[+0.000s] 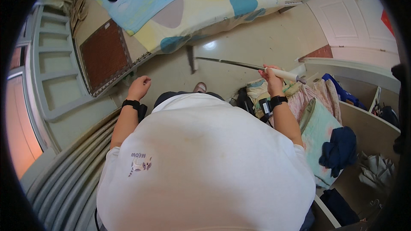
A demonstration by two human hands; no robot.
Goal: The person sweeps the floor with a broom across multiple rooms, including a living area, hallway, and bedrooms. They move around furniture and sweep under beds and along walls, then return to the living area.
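My right hand (272,78) is closed around the white grip of a long-handled floor tool, a broom or mop (237,63). Its thin metal pole runs left to a narrow grey head (191,60), which is blurred and rests at the floor near the bed's edge. The grip's end sticks out to the right of my hand. Over the floor on the left, my left hand (140,87) hangs with loosely curled fingers and touches nothing. Both wrists wear black bands with small devices.
Ahead stands a bed with a patterned sheet (205,16). A brown woven panel (104,56) and a grey ladder-like frame (57,61) are at left. Open shelving (356,115) with folded bedding (321,134) and clothes lies right. A white door (346,19) is at the upper right.
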